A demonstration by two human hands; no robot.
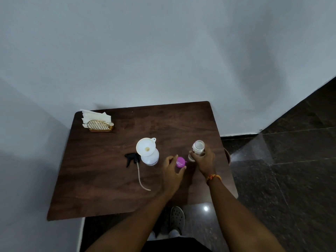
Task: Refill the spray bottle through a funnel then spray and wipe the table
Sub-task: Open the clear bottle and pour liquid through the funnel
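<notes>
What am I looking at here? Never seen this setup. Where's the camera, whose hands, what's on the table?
There is no robot: a person works with bare hands. The single picture comes from a wide-angle camera on their head, looking forward and down, so the arms enter from the bottom. The left hand holds a pink cap. The right hand grips an open clear refill bottle, standing upright. On the dark wooden table stands the white spray bottle with a white funnel in its neck. Its black trigger head, with its tube, lies beside it on the table. A napkin holder with paper napkins sits in the far left corner.
</notes>
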